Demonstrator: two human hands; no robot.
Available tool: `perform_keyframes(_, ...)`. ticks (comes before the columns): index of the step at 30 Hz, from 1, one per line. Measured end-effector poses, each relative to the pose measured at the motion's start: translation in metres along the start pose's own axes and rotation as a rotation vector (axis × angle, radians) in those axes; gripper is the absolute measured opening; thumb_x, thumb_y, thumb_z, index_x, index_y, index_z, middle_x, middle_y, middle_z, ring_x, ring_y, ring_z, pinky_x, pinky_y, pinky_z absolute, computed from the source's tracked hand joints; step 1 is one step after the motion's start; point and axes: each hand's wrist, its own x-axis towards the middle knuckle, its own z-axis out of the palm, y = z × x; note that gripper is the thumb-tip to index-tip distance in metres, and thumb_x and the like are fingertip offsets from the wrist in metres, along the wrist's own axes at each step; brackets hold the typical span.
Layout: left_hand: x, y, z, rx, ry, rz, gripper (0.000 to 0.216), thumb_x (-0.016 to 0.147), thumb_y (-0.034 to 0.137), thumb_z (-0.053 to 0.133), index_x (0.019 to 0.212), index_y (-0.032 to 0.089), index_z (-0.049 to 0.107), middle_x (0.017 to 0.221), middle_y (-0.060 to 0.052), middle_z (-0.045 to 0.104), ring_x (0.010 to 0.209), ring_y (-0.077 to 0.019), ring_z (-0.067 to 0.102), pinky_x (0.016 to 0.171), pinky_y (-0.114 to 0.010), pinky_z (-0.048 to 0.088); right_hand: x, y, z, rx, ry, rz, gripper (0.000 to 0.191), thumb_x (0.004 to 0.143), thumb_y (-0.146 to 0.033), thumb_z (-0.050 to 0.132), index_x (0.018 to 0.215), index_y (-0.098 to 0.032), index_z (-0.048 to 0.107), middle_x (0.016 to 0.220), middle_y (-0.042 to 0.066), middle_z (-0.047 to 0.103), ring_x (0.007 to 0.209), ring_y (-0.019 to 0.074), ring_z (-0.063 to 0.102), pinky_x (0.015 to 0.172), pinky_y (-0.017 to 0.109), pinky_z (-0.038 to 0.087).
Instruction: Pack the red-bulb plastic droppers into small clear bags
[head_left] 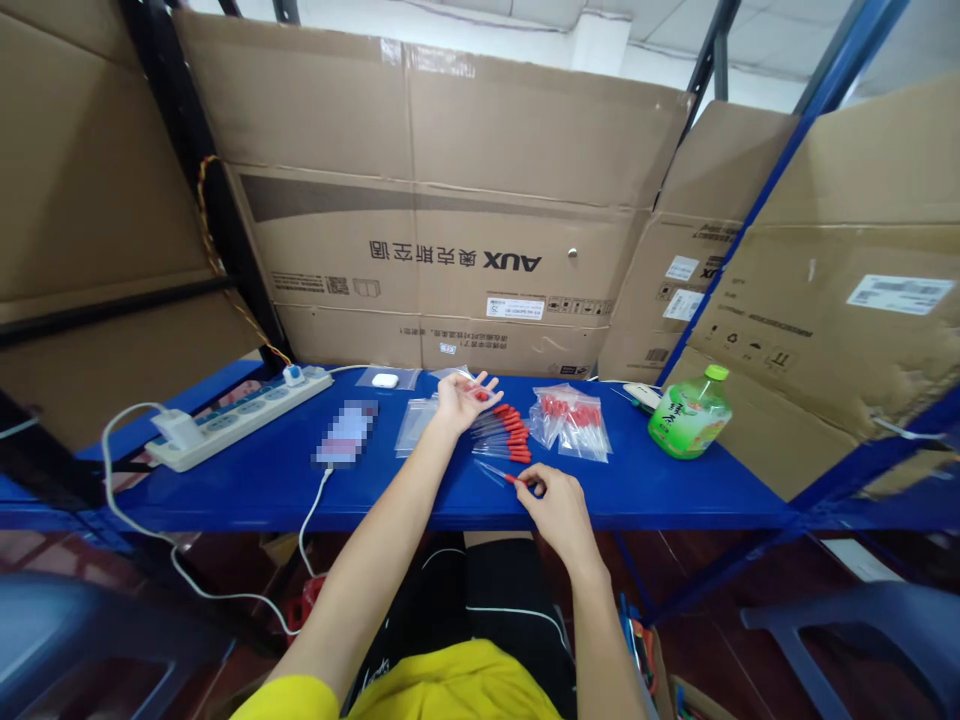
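Note:
My left hand (459, 402) is turned palm up over the table, its fingers spread apart. Red bits show by its fingers, but whether they touch the hand I cannot tell. Beneath and beside it, several droppers (516, 436) with red bulbs and clear tapered tubes lie fanned out in a row. Closer to the front edge, my right hand (553, 500) pinches the red bulb of a single dropper (495, 471), whose clear tip points left. Clear plastic bags (414, 425) lie left of the row. To its right, other clear bags (585, 425) hold several red-bulbed droppers.
A green bottle (690, 412) stands at the right beside a pale object (641, 394). Left on the blue table (247, 490) are a phone (345, 434), its white cable and a power strip (244, 418). A small white case (385, 380) lies behind. Cardboard panels (450, 130) wall the back and sides.

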Motion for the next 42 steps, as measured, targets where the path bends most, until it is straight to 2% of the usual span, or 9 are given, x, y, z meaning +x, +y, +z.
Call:
perform_keyframes(3,-0.002,0.001,0.000,-0.022,-0.014,0.016,0.037,0.059,0.011,0.051,0.095,0.019,0.059,0.133,-0.015,0.062,0.127,-0.0365,0.063,0.100,-0.063,0.054,0.008,-0.002,0.000,0.171,0.154,0.070,0.018,0.088,-0.039,0.063,0.087,-0.024,0.072,0.076,0.004,0.075,0.066,0.0214,0.069,0.067,0.032,0.054)
perform_keyframes(6,-0.003,0.000,0.001,-0.030,-0.056,0.015,0.030,0.063,0.011,0.053,0.091,0.019,0.058,0.133,-0.016,0.063,0.125,-0.0372,0.064,0.099,-0.063,0.054,0.020,-0.007,-0.002,0.178,0.252,0.055,0.020,0.087,-0.041,0.064,0.089,-0.023,0.072,0.079,0.005,0.076,0.070,0.0222,0.072,0.071,0.033,0.056)
perform_keyframes(12,-0.006,-0.006,0.005,0.004,-0.073,-0.031,0.034,0.066,0.012,0.053,0.099,0.018,0.061,0.125,-0.016,0.067,0.123,-0.0368,0.066,0.101,-0.065,0.053,0.046,-0.023,0.007,0.096,0.232,-0.004,0.017,0.089,-0.036,0.061,0.090,-0.023,0.071,0.080,0.004,0.077,0.070,0.0209,0.071,0.075,0.033,0.055)
perform_keyframes(20,-0.008,-0.019,0.010,0.120,-0.134,-0.090,0.033,0.065,0.009,0.053,0.095,0.017,0.062,0.128,-0.015,0.066,0.123,-0.0352,0.066,0.102,-0.057,0.055,0.080,-0.034,0.029,0.106,0.201,-0.022,0.019,0.091,-0.039,0.065,0.099,-0.025,0.076,0.085,0.003,0.079,0.076,0.0207,0.073,0.080,0.032,0.055)
perform_keyframes(26,-0.005,-0.017,0.008,0.138,-0.134,-0.121,0.038,0.061,0.008,0.052,0.097,0.015,0.062,0.126,-0.017,0.067,0.116,-0.0355,0.070,0.098,-0.055,0.057,0.098,-0.031,0.035,0.191,0.146,-0.088,0.020,0.090,-0.026,0.066,0.107,-0.024,0.076,0.097,0.004,0.080,0.082,0.0201,0.075,0.085,0.032,0.056)
perform_keyframes(34,-0.005,-0.014,0.005,0.160,-0.187,-0.132,0.056,0.058,0.010,0.050,0.112,0.009,0.064,0.120,-0.020,0.071,0.099,-0.0297,0.074,0.091,-0.049,0.059,0.114,-0.024,0.039,0.210,0.146,-0.124,0.006,0.088,-0.026,0.069,0.094,-0.026,0.072,0.094,0.002,0.080,0.081,0.0216,0.075,0.084,0.033,0.056)
perform_keyframes(38,0.000,-0.018,0.003,0.180,-0.201,-0.142,0.057,0.058,0.011,0.050,0.113,0.007,0.065,0.108,-0.018,0.074,0.086,-0.0270,0.074,0.086,-0.044,0.059,0.119,-0.029,0.041,0.124,0.142,-0.123,0.005,0.088,-0.026,0.069,0.091,-0.028,0.072,0.089,0.001,0.078,0.080,0.0223,0.072,0.080,0.033,0.053)
perform_keyframes(40,0.002,-0.018,0.002,0.174,-0.213,-0.137,0.053,0.058,0.010,0.050,0.109,0.007,0.066,0.094,-0.015,0.074,0.076,-0.0237,0.072,0.079,-0.039,0.059,0.121,-0.032,0.042,0.037,0.194,-0.086,0.002,0.088,-0.028,0.069,0.090,-0.028,0.070,0.086,0.002,0.076,0.080,0.0238,0.070,0.079,0.034,0.050)
perform_keyframes(42,0.003,-0.017,0.001,0.169,-0.228,-0.123,0.048,0.057,0.010,0.051,0.102,0.007,0.067,0.081,-0.012,0.071,0.068,-0.0206,0.069,0.071,-0.033,0.058,0.125,-0.033,0.042,-0.051,0.269,-0.049,0.010,0.087,-0.033,0.071,0.092,-0.027,0.067,0.085,0.003,0.073,0.081,0.0259,0.067,0.077,0.035,0.048)
